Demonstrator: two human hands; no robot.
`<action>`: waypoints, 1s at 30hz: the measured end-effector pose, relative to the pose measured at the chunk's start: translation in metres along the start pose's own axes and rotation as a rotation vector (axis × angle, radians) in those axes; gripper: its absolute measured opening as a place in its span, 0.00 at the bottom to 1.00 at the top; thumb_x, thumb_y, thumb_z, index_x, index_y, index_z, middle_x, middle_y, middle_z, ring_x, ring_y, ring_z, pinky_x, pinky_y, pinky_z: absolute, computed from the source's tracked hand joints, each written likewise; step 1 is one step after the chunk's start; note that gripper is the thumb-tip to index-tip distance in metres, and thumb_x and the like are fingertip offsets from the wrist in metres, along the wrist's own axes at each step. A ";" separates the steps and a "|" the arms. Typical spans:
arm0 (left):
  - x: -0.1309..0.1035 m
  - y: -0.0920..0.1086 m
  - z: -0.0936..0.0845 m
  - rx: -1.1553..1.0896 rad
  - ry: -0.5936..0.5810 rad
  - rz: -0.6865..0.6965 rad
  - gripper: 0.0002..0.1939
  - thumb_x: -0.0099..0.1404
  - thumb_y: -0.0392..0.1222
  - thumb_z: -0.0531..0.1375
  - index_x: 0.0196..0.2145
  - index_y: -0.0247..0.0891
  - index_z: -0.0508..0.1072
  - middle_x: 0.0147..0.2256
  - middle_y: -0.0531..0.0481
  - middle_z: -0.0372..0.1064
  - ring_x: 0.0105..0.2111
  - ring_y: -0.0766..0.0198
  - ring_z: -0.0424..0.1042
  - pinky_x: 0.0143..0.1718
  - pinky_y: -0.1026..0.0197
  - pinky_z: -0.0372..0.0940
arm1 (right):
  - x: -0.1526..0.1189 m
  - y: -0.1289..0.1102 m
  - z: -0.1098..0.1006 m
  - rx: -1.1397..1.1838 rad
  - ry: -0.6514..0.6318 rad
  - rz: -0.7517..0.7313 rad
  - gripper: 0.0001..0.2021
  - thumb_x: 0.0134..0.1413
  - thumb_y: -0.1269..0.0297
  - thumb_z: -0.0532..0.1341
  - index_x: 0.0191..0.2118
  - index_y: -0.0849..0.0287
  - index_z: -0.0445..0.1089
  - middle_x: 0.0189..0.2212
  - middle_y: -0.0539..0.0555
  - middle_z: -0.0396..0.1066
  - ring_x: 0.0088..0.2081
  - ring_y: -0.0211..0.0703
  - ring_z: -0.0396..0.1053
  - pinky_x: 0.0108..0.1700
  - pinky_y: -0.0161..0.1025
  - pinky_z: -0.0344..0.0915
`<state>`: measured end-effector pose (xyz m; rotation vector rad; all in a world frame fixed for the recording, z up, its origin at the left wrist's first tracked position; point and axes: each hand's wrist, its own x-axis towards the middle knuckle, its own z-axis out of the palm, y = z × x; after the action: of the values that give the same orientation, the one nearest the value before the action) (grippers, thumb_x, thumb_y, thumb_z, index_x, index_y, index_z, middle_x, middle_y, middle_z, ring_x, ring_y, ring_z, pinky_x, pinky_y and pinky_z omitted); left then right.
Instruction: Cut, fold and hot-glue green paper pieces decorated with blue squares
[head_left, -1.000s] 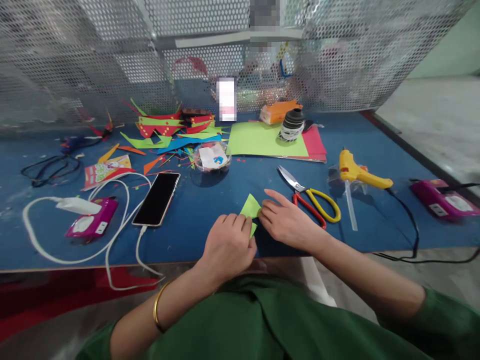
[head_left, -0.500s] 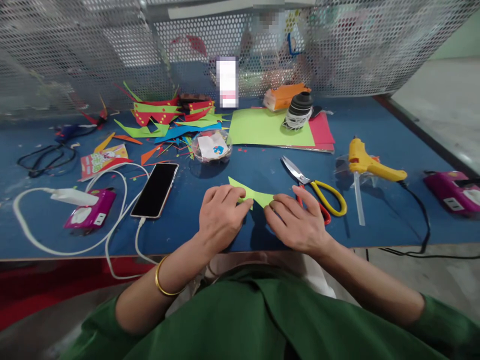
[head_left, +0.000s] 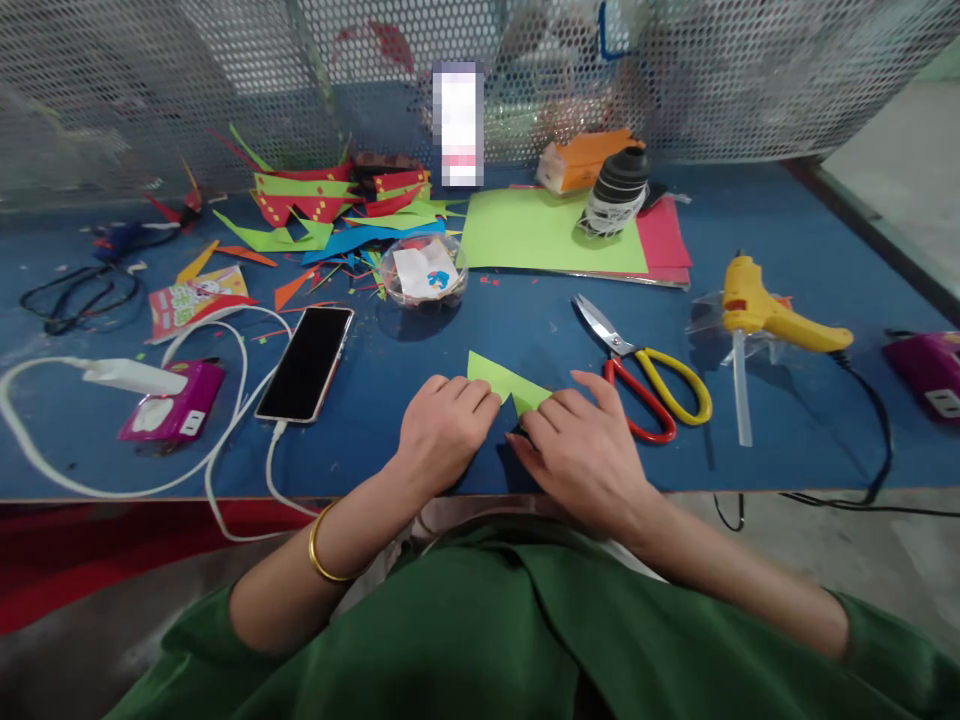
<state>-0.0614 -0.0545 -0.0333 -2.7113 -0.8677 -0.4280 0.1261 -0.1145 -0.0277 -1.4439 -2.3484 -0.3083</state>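
A small piece of lime-green paper (head_left: pixel 501 378) with a notch in its lower edge spans the gap between my hands. My left hand (head_left: pixel 446 430) is closed over its left part, fingers curled down. On the other end, the fingers of my right hand (head_left: pixel 581 445) are bent over the paper, with the thumb apart below. My fingers hide both ends of the piece. Scissors (head_left: pixel 616 345) with one red and one yellow handle lie just right of my right hand, blades spread. Further right, a yellow hot glue gun (head_left: pixel 776 318) rests with a clear glue stick (head_left: pixel 741 390) beneath it.
A charging phone (head_left: pixel 306 365) and a purple power socket (head_left: pixel 176 400) lie left. Behind stand a clear bowl (head_left: pixel 390 285), red-green paper masks (head_left: pixel 304 195), a green paper sheet (head_left: pixel 525 225) and a black thread-wound bottle (head_left: pixel 619 185). Perforated mesh (head_left: pixel 712 90) borders the table's back.
The view has tipped downward a little. The green paper has tilted, its right side lower. My right hand has shifted slightly down, its thumb now visible below the paper.
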 end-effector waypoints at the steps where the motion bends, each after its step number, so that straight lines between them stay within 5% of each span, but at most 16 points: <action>1: -0.001 0.000 0.001 -0.020 0.008 -0.011 0.08 0.71 0.34 0.57 0.38 0.37 0.76 0.34 0.49 0.76 0.33 0.59 0.71 0.34 0.54 0.57 | 0.001 0.006 -0.002 0.086 0.001 0.028 0.13 0.66 0.66 0.56 0.29 0.58 0.72 0.24 0.52 0.72 0.32 0.45 0.67 0.54 0.51 0.59; 6: -0.007 0.002 0.005 -0.035 0.071 -0.056 0.08 0.71 0.33 0.56 0.37 0.38 0.76 0.33 0.51 0.77 0.33 0.61 0.73 0.35 0.55 0.58 | 0.019 0.038 -0.005 0.390 0.030 0.149 0.07 0.64 0.68 0.60 0.35 0.55 0.75 0.31 0.50 0.78 0.34 0.42 0.72 0.43 0.42 0.60; 15: -0.009 0.002 0.004 -0.033 0.060 -0.029 0.09 0.71 0.33 0.56 0.36 0.37 0.76 0.33 0.50 0.77 0.33 0.60 0.73 0.33 0.54 0.60 | 0.043 0.044 0.024 0.416 -0.207 0.043 0.04 0.57 0.70 0.65 0.31 0.56 0.75 0.29 0.48 0.76 0.34 0.42 0.72 0.47 0.44 0.56; 26: -0.010 0.004 0.003 -0.115 0.058 -0.160 0.10 0.70 0.34 0.57 0.31 0.36 0.76 0.31 0.48 0.75 0.32 0.60 0.72 0.29 0.57 0.63 | 0.033 0.046 0.031 0.291 -0.061 -0.144 0.11 0.64 0.72 0.58 0.34 0.56 0.77 0.31 0.49 0.77 0.33 0.39 0.70 0.49 0.43 0.57; 30: -0.007 0.005 0.005 -0.169 0.083 -0.244 0.11 0.71 0.36 0.57 0.31 0.37 0.76 0.30 0.49 0.74 0.32 0.61 0.72 0.31 0.57 0.63 | 0.034 0.046 0.035 0.384 -0.095 -0.069 0.08 0.63 0.69 0.60 0.34 0.56 0.76 0.31 0.50 0.76 0.34 0.40 0.70 0.45 0.42 0.59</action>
<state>-0.0634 -0.0602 -0.0412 -2.7222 -1.1941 -0.6882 0.1465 -0.0536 -0.0456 -1.2163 -2.3686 0.1906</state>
